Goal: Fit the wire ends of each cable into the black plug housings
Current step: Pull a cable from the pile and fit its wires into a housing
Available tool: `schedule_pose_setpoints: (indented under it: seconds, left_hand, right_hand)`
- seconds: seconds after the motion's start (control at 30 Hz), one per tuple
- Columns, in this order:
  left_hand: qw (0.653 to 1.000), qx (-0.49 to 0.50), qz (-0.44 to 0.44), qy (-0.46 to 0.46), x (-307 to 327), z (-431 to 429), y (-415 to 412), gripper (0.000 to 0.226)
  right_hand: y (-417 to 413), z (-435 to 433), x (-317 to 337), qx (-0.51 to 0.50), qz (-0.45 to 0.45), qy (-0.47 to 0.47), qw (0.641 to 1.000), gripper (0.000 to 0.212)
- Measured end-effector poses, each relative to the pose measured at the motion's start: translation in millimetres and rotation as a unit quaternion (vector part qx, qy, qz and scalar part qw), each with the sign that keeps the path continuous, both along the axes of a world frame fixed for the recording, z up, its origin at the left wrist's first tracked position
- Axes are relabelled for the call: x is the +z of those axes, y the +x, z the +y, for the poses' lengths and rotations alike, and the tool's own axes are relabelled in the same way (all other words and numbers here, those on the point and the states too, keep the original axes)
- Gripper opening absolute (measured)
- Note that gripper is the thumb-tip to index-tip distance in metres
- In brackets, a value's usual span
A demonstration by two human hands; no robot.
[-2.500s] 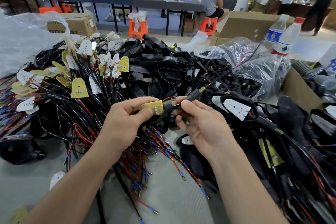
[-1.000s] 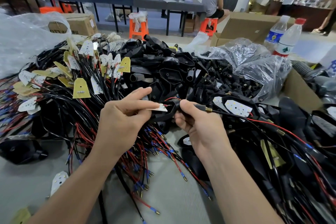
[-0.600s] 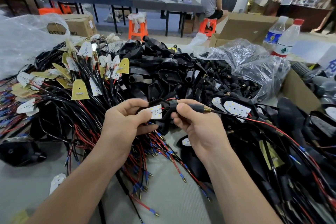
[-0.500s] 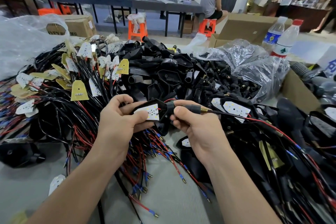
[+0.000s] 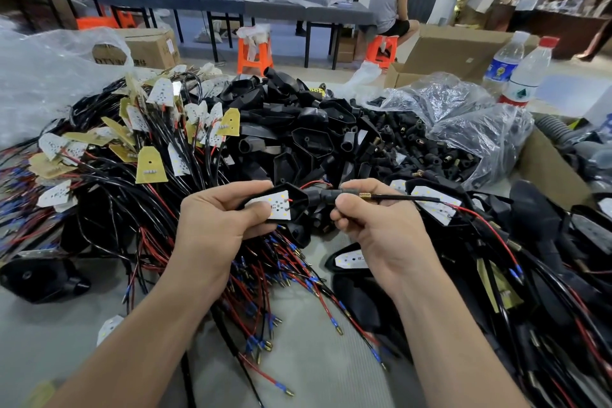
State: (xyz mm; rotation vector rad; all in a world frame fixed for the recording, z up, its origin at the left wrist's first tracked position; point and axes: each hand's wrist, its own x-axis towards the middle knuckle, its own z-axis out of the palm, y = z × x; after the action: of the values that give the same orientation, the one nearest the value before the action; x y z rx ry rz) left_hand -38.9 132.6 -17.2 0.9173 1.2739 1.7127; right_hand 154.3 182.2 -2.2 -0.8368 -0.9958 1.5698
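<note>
My left hand [image 5: 215, 225] grips a black plug housing [image 5: 299, 205] with a small white LED board [image 5: 276, 205] lying in its open face, thumb pressed on the board. My right hand [image 5: 377, 225] pinches the housing's black stem [image 5: 326, 196] and the cable [image 5: 397, 198], which leaves past a brass collar [image 5: 364, 195] to the right. Red and black wire ends meet the board's right edge. A heap of empty black housings [image 5: 308, 129] lies behind. A tangle of black cables with white and yellow boards [image 5: 149, 149] spreads to the left.
Red wires with blue and brass terminals [image 5: 265, 301] fan out under my hands. Finished housings with cables [image 5: 496, 242] pile up at the right. A plastic bag of small black parts [image 5: 463, 129], two water bottles [image 5: 526, 73] and cardboard boxes [image 5: 447, 53] stand behind. People sit and stand at far tables.
The board has turned from yellow side up to white side up and now lies in the housing. My right hand has drawn the cable out to the right through the stem.
</note>
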Motion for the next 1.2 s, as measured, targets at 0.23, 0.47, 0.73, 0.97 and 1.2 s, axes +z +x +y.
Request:
schedule_pose_setpoints:
  seconds: [0.23,0.47,0.73,0.97,1.2]
  left_hand:
    - [0.999,-0.023,-0.027,-0.016,3,0,-3,0.036]
    - [0.997,-0.035,-0.062,0.000,4,-3,-2,0.027]
    - [0.997,-0.061,-0.054,-0.015,5,-5,4,0.024]
    - [0.994,-0.072,-0.080,-0.029,7,-5,4,0.026]
    - [0.989,-0.121,-0.078,-0.046,14,-5,1,0.029]
  right_hand:
    - [0,-2,2,0.043,0.013,-0.004,0.999,0.026]
    - [5,-1,4,0.040,-0.036,0.057,0.997,0.025]
    - [16,4,3,0.054,-0.083,0.169,0.981,0.035]
    - [0,-2,-3,0.053,-0.069,0.144,0.986,0.030]
    - [-5,-6,5,0.036,-0.044,0.171,0.984,0.026]
